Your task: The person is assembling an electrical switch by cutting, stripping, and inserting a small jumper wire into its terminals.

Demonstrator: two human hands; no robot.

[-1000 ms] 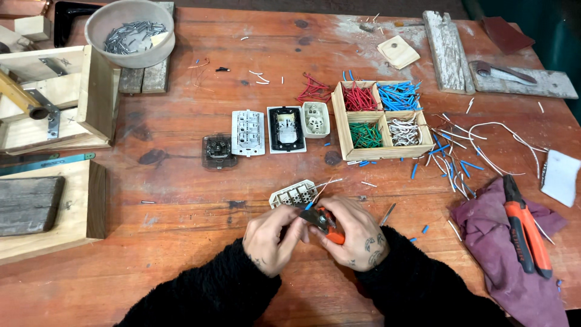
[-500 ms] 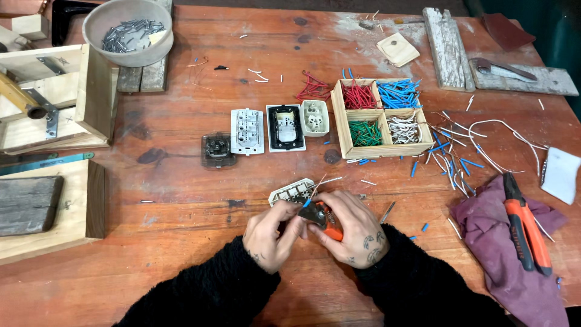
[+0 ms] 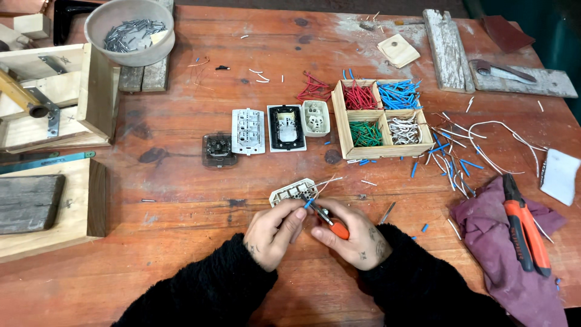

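Pinching a short blue wire piece (image 3: pixel 309 204) in the left hand (image 3: pixel 273 231), fingertips pressed together on it just below the centre of the frame. Closing the right hand (image 3: pixel 353 235) around small orange-handled pliers (image 3: pixel 330 221), grip wrapped tight on the handles, tool tips pointing up and left toward the blue wire. Lying just above both hands, touching or nearly touching the fingertips, a pale socket module (image 3: pixel 294 191) with thin white wires sticking out to its right.

Further up, sitting in a row at mid-frame: a dark square part (image 3: pixel 217 149), a white switch plate (image 3: pixel 249 131), a black-centred socket (image 3: pixel 285 126) and a small white socket (image 3: pixel 316 117). To their right, standing on the wooden table (image 3: pixel 181 200), a four-compartment wooden box (image 3: pixel 337 118) holding red, blue, green and white wire pieces. Lying at lower right on a purple cloth (image 3: pixel 484 230), large orange cutters (image 3: pixel 525 227). Resting at upper left, a grey bowl (image 3: pixel 97 27) of metal bits.
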